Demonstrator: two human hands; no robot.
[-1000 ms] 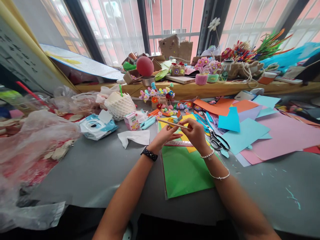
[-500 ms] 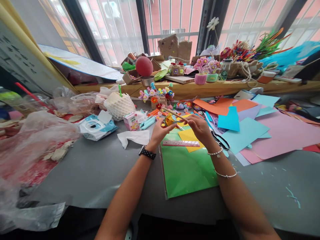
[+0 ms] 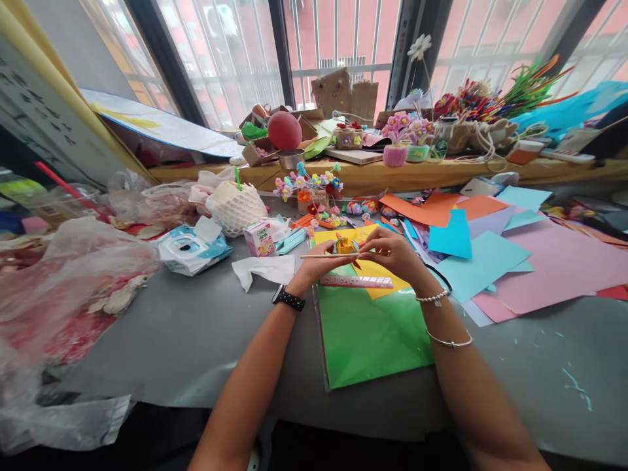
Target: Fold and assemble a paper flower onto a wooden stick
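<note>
My left hand (image 3: 314,267), with a black watch band at the wrist, holds a small yellow folded-paper flower (image 3: 346,244) that shows some blue and red-orange at its edges. Part of its grip is hidden behind the flower. Between the pinched fingers of my right hand (image 3: 390,254) is a thin wooden stick (image 3: 326,256), lying level across the near side of the flower and over my left hand. Below both hands are yellow paper (image 3: 380,269), a pink ruler (image 3: 357,282) and a green sheet (image 3: 375,337) in a clear sleeve.
Scissors (image 3: 439,275) lie beside my right forearm. Coloured paper sheets (image 3: 554,265) spread over the right side. A wipes pack (image 3: 193,248), small pink box (image 3: 259,237), tissue (image 3: 265,269) and coconut in white netting (image 3: 236,208) stand left. Flower crafts (image 3: 309,186) line the back.
The stick has swung from a slant above the flower to level in front of it. My right hand has lowered slightly, and the flower now faces up more openly.
</note>
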